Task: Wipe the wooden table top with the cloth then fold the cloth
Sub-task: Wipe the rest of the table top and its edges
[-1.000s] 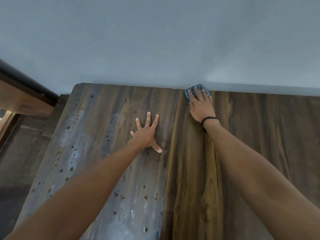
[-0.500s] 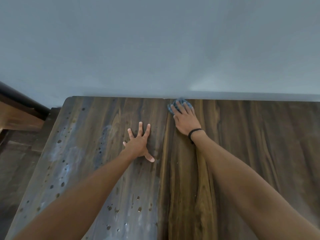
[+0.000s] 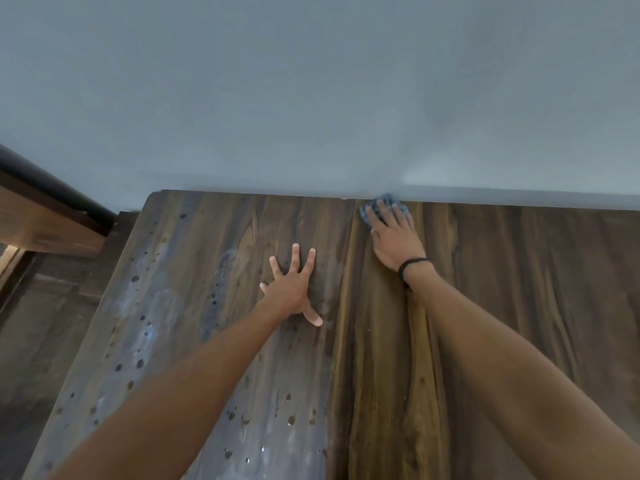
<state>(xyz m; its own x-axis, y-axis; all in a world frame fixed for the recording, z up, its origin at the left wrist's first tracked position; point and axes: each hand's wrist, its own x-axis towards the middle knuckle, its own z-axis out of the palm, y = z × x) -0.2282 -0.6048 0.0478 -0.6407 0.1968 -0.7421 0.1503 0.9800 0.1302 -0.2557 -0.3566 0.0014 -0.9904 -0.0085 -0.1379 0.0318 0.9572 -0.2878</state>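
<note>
The dark wooden table top [image 3: 519, 306] fills the lower half of the view and runs up to a grey wall. My right hand [image 3: 396, 239], with a black band on the wrist, presses a bunched blue-grey cloth [image 3: 384, 199] flat onto the wood at the table's far edge, right against the wall. Most of the cloth is hidden under my fingers. My left hand [image 3: 292, 287] lies flat on the table with fingers spread, holding nothing, a little nearer to me and left of the right hand. The left part of the table [image 3: 166, 306] shows pale dusty smears and dark spots.
The grey wall [image 3: 311, 98] stands directly behind the table's far edge. The table's left edge [image 3: 114, 299] drops to a dark floor [image 3: 45, 341]. A wooden ledge with a dark rail [image 3: 41, 209] juts in at the far left.
The right hand with the cloth slid left along the wall edge, then back to the right. The left hand stayed flat in about the same spot. The camera view shifted slightly.
</note>
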